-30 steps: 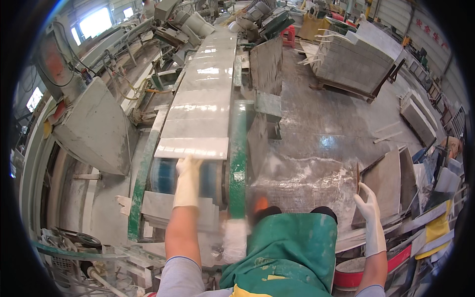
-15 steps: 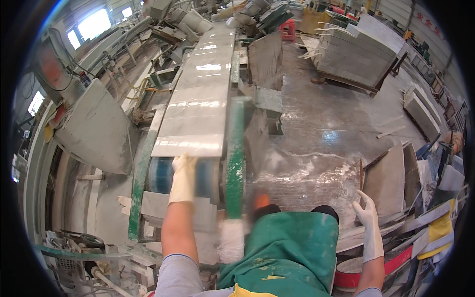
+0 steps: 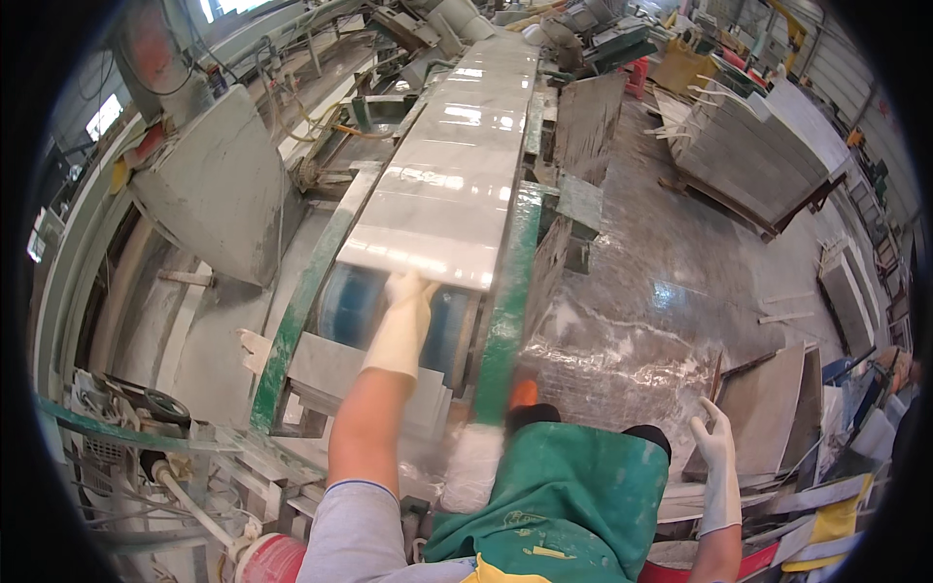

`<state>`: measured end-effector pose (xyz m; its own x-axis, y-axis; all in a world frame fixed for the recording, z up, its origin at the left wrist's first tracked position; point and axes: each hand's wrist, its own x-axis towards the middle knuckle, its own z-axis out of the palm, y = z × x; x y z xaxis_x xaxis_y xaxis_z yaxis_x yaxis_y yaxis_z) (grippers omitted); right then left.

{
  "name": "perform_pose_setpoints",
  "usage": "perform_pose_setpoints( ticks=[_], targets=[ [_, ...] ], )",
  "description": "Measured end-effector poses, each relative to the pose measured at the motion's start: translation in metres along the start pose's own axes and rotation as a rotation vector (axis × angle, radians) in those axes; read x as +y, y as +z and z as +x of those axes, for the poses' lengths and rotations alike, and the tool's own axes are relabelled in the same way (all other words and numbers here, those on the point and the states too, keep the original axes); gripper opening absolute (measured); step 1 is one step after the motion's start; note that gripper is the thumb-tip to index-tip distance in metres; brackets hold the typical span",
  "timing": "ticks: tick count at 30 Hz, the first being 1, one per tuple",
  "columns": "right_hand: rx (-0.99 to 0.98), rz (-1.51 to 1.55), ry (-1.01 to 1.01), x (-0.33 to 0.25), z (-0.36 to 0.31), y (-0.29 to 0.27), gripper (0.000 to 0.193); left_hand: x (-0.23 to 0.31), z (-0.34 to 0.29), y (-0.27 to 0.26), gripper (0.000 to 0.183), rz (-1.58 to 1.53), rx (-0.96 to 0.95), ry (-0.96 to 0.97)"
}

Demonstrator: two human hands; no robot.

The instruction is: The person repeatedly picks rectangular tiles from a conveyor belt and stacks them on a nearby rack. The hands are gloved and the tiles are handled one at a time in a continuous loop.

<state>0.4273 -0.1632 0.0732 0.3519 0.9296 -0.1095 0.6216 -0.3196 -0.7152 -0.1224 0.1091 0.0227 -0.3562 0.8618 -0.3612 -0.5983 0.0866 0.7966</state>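
Observation:
A long row of glossy pale stone slabs (image 3: 428, 228) lies on the conveyor, running away from me. My left hand (image 3: 408, 309), in a cream rubber glove, is closed at the near edge of the closest slab; its fingertips are partly hidden there. Below that edge the blue belt (image 3: 352, 306) curves over the conveyor's end. My right hand (image 3: 717, 452), gloved the same way, hangs at my right side with its fingers apart and nothing in it. A green apron (image 3: 573, 486) covers my front.
Green rails (image 3: 507, 321) flank the conveyor. A large grey plate (image 3: 214, 185) stands at left. Wet floor (image 3: 622, 335) stretches to the right, with stacked slabs (image 3: 753, 146) beyond. More slabs (image 3: 763, 408) lean near my right hand. A red bucket-like object (image 3: 277, 559) sits at lower left.
The view has turned, shifting the conveyor toward the right of the picture. My left hand stays at the slab's near edge. My right hand still hangs empty at my side.

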Motion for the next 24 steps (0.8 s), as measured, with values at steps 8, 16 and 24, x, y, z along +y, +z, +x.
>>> perform_pose_setpoints(
  ticks=[8, 16, 24],
  targets=[
    [-0.077, -0.036, -0.114, -0.017, 0.027, 0.01, 0.056, 0.031, -0.002, -0.015, 0.031, 0.669, -0.061, -0.125],
    [-0.202, -0.1, -0.312, -0.135, 0.025, 0.105, 0.056, 0.063, -0.008, -0.003, 0.034, 1.262, -0.038, -0.202],
    [-0.373, -0.237, -1.203, -0.259, -0.05, 0.296, 0.083, 0.069, -0.072, -0.086, 0.03, 0.612, -0.066, 0.224]
  ],
)
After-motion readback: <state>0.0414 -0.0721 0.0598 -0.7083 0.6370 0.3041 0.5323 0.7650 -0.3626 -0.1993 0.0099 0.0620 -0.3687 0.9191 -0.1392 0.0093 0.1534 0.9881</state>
